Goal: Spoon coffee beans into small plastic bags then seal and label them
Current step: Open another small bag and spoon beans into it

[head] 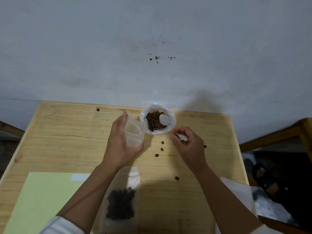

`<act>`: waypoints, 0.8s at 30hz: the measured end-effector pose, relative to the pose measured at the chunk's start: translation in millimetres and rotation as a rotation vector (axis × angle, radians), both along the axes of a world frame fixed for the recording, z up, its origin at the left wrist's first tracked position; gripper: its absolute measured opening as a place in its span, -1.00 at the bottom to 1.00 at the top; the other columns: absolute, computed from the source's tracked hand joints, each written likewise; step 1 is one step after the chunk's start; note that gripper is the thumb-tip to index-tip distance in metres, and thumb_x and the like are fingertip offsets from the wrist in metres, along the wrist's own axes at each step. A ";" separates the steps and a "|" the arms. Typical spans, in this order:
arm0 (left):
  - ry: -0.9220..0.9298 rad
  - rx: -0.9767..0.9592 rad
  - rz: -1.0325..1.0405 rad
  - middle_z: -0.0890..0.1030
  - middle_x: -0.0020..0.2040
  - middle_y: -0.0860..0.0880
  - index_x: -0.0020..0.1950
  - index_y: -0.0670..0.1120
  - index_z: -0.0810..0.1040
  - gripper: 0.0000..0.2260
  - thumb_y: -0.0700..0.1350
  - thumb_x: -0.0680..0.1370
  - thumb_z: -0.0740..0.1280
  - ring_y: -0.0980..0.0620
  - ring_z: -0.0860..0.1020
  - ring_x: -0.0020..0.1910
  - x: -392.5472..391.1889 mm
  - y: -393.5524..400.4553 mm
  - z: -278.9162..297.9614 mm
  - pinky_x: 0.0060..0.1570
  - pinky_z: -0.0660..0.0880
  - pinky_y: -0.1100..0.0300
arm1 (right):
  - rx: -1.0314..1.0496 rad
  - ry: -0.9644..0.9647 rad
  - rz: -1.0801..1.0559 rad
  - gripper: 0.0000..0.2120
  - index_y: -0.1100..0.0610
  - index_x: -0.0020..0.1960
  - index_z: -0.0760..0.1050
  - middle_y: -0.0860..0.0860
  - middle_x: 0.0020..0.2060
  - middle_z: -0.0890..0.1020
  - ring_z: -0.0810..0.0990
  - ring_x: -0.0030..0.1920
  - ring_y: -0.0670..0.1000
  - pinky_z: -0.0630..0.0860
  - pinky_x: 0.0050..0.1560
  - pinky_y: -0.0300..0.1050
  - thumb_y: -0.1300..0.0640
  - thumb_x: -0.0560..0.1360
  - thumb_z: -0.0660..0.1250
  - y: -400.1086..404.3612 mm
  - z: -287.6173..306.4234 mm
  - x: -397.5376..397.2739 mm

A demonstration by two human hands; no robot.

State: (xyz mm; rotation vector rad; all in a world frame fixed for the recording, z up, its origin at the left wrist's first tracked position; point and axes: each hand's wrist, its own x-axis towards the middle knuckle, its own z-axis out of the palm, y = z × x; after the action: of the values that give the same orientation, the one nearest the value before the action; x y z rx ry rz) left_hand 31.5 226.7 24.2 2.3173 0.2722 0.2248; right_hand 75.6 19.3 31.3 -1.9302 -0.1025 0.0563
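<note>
The left hand (124, 142) curls round a small, empty clear plastic bag (134, 133), thumb and fingers holding its mouth open just beside the white rolled-down sack of brown coffee beans (155, 122). The right hand (188, 145) pinches something small and pale, probably the spoon's handle, though it is too blurred to say for sure. A round white object (165, 119) lies on the beans. The thin bag probably weighs almost nothing, is limp and slippery, and folds shut easily, so it is best held at the rim. Loose beans (162, 146) lie scattered on the pale wooden table (67, 132). Nearer the person lie a filled clear zip bag (124, 198) and a light green sheet (47, 200).
</note>
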 end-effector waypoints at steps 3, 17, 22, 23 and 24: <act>0.045 -0.059 -0.016 0.25 0.42 -0.08 0.54 -0.09 -0.01 0.00 -0.03 0.29 0.56 0.24 0.17 0.27 -2.7 -5.2 -3.8 0.24 0.16 0.37 | -0.074 -0.077 -0.116 -0.79 0.10 -0.15 0.54 0.03 -0.38 0.60 0.59 -0.36 0.03 0.58 -0.31 0.02 0.01 0.53 0.21 8.7 -6.5 3.4; 0.155 -0.157 -0.018 0.13 0.44 0.04 0.54 0.02 -0.11 -0.01 0.14 0.35 0.50 0.30 0.15 0.26 10.7 -24.0 -29.7 0.22 0.17 0.41 | 0.360 0.463 -0.465 -0.79 0.19 0.02 0.53 0.11 -0.28 0.65 0.62 -0.36 -0.04 0.56 -0.36 -0.24 0.21 0.60 0.12 33.9 -36.2 42.0; 0.190 -0.166 -0.016 0.12 0.45 0.03 0.54 0.00 -0.11 0.00 0.13 0.35 0.50 0.30 0.13 0.27 16.4 -25.0 -31.9 0.23 0.14 0.42 | 0.485 0.501 -0.511 -0.74 0.27 0.00 0.54 0.14 -0.28 0.64 0.61 -0.42 -0.06 0.53 -0.42 -0.26 0.17 0.62 0.11 22.7 -36.1 48.7; 0.195 -0.172 -0.016 0.11 0.46 0.02 0.54 0.00 -0.11 0.00 0.13 0.35 0.50 0.29 0.14 0.27 17.1 -25.3 -32.2 0.23 0.15 0.41 | 0.505 0.493 -0.502 -0.73 0.26 -0.01 0.54 0.15 -0.26 0.64 0.62 -0.41 -0.07 0.53 -0.44 -0.27 0.16 0.62 0.10 20.1 -32.2 48.8; 0.198 -0.175 -0.016 0.11 0.45 0.02 0.54 0.00 -0.11 0.00 0.12 0.35 0.50 0.29 0.14 0.27 17.6 -25.9 -32.0 0.23 0.14 0.41 | 0.521 0.481 -0.485 -0.73 0.24 -0.04 0.53 0.15 -0.25 0.64 0.62 -0.40 -0.08 0.52 -0.46 -0.28 0.16 0.62 0.09 17.9 -27.1 48.5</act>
State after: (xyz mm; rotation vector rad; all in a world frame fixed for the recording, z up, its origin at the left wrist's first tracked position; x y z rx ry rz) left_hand 49.1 200.7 -7.7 2.1688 0.3573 -0.0368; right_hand 124.1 37.2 4.2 -1.3343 0.6137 0.1515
